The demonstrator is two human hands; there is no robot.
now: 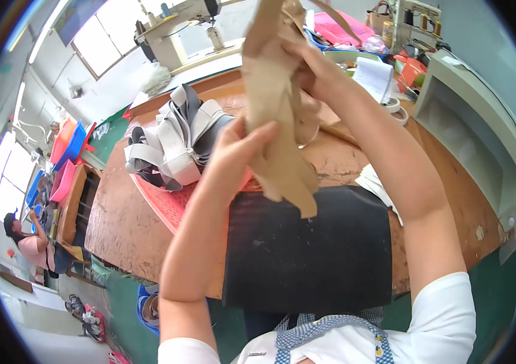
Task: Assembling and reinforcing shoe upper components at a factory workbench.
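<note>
- A worn brown workbench [446, 200] stretches beneath the raised arms, well below the point where the hands meet the material.
- A black rectangular mat [306, 255] lies flat on the bench directly under the grip, its near edge at the person's body.
- A tan leather piece [276, 103], long and folded on itself, hangs upright in the air above the mat, held up between both hands.
- A red mesh tray [170, 206] sits on the bench to the left of and below the grip, under a heap of grey and white straps [176, 142] piled on it.
- The right hand [312, 76] is clamped on the upper part of the leather, fingers wrapped round its right edge.
- The left hand [239, 148] pinches the leather lower down, thumb pressed against its left edge, fingers closed behind it.
- White paper sheets [376, 182] lie on the bench just right of the mat, below the right forearm.
- Rolls of white tape [397, 109] rest beyond the right wrist.
</note>
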